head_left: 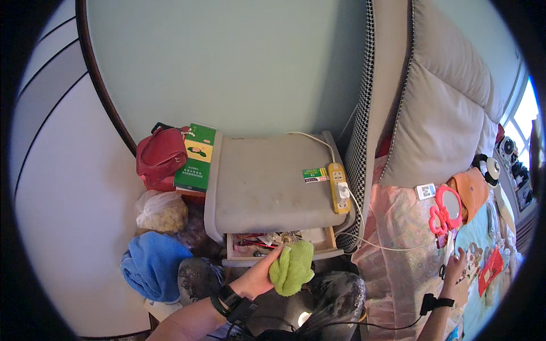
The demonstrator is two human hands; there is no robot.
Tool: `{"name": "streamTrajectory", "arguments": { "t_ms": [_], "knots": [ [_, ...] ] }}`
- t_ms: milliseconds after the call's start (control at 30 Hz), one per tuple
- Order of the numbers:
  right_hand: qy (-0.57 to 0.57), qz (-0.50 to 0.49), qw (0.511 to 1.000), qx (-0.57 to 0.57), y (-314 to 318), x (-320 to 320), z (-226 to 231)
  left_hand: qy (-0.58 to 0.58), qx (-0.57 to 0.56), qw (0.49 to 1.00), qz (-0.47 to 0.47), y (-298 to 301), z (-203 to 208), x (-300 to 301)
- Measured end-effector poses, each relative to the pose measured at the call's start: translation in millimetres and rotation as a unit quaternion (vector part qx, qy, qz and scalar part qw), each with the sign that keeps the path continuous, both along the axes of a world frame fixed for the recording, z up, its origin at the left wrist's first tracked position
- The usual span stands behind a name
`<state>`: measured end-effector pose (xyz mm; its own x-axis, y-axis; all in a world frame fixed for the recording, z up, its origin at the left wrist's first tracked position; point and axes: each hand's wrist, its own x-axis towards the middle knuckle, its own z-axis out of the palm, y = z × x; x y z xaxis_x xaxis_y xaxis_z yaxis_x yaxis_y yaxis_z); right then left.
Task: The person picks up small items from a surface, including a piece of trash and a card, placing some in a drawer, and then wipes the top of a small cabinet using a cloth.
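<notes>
My left hand [263, 278] is closed around a bunched green cloth [292, 268], held above my lap just in front of the pulled-out drawer [327, 238]. Small odds and ends lie in the drawer, among them red and dark thin items too jumbled to name. Over on the bed at the right, my right hand [453, 268] reaches among small things. A white strip [449, 251] and a small black loop-shaped item lie right by its fingers. Whether those fingers grip anything is too small to make out. Beyond them is a pink hand mirror [449, 207].
A grey nightstand [267, 182] carries a yellow power strip [338, 187] whose white cable runs to the bed. To its left are a red bag [162, 156], a green box [196, 170], a tied plastic bag [162, 211] and a blue towel [153, 267]. A padded headboard [438, 108] rises at right.
</notes>
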<state>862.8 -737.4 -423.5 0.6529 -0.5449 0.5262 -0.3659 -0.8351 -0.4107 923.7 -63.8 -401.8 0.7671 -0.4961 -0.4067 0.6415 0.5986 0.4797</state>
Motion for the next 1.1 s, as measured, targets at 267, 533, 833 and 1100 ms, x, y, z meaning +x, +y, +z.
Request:
{"name": "streamTrajectory", "arguments": {
  "t_ms": [267, 533, 833, 1100],
  "knots": [
    [0.097, 0.392, 0.912, 0.079, 337, 45, 105, 0.019, -0.115, 0.992, -0.05, -8, -17, -14],
    [0.197, 0.504, 0.84, 0.039, 457, 207, 43, -0.1, -0.035, 0.993, 0.05, 91, -15, 3],
    [0.305, 0.392, 0.81, -0.312, 511, 350, -9, 0.074, -0.153, 0.98, 0.103, 133, -23, 42],
    [0.237, 0.326, 0.885, -0.235, 510, 337, 13, 0.048, -0.074, 0.995, 0.044, 125, -21, 48]
  ]
}}
